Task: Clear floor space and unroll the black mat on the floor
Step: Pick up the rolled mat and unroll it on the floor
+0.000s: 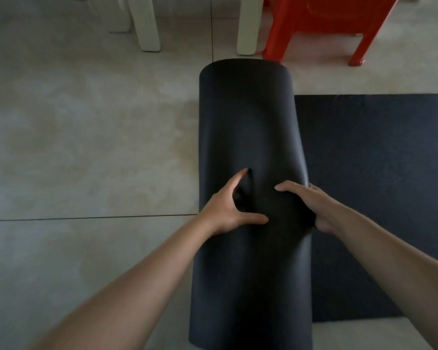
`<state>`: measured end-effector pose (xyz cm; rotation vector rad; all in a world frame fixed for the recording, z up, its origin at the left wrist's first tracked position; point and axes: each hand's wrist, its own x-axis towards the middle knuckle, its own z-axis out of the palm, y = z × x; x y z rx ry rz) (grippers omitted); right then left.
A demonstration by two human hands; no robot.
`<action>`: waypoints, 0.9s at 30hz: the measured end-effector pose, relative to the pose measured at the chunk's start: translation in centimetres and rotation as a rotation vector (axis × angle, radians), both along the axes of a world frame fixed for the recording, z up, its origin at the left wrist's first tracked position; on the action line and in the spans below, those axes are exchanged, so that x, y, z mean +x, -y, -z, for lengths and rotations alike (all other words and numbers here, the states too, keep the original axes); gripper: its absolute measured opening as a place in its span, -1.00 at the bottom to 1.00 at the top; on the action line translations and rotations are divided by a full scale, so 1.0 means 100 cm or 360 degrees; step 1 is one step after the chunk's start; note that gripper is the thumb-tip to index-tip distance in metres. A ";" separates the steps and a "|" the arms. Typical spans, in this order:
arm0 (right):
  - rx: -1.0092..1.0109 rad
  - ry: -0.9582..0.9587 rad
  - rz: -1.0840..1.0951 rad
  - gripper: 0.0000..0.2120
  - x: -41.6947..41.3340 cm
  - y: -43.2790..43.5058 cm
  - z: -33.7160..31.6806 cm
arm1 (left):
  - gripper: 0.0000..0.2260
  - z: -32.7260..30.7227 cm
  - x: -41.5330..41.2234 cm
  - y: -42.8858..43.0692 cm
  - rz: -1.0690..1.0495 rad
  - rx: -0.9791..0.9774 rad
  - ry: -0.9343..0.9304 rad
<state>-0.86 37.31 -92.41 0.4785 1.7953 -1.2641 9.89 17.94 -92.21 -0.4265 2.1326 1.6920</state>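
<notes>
The black mat (pixel 248 122) lies on the tiled floor as a thick roll running away from me, with its unrolled part flat on the floor to the right. My left hand (pixel 229 210) presses on top of the roll with spread fingers that dent it. My right hand (pixel 306 202) grips the roll's right side, thumb underneath near the flat part and fingers over the top.
A red plastic chair (pixel 321 29) stands just beyond the far end of the roll. White chair legs (pixel 147 24) stand at the back left and centre. Grey tiled floor (pixel 86 147) stretches to the left of the roll.
</notes>
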 end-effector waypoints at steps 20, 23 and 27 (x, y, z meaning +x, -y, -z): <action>-0.0674 -0.0234 -0.0568 -0.70 0.063 0.153 -0.023 | -0.24 -0.038 0.076 0.124 -0.1020 -0.0773 -0.0130; -0.0488 -0.0394 -0.0493 -0.63 0.073 0.178 -0.013 | -0.47 -0.031 0.092 0.135 -0.0861 -0.1220 -0.0257; -0.0388 0.0076 -0.0478 -0.48 0.083 0.194 0.005 | -0.60 -0.027 0.095 0.132 -0.0810 -0.1552 -0.0197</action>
